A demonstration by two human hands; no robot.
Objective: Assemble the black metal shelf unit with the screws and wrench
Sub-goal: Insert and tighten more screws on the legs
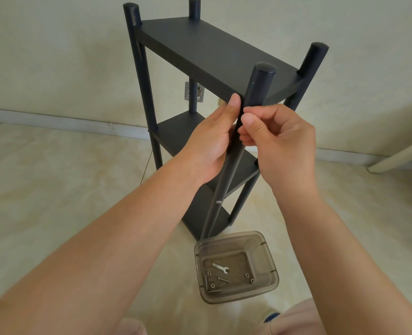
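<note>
Shelf unit (214,61), black metal: rigid, probably light, best held by uprights; left hand (208,141) wraps near post (243,131); right hand (279,141) pinches something unseen against it.

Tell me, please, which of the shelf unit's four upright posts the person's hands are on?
The nearest post, at the front right corner. The left hand and right hand both grip it just under the top shelf; the other three go untouched.

The left hand (208,141) hides its fingers behind the near post (243,131). What the right hand (279,141) pinches is too small to tell.
</note>
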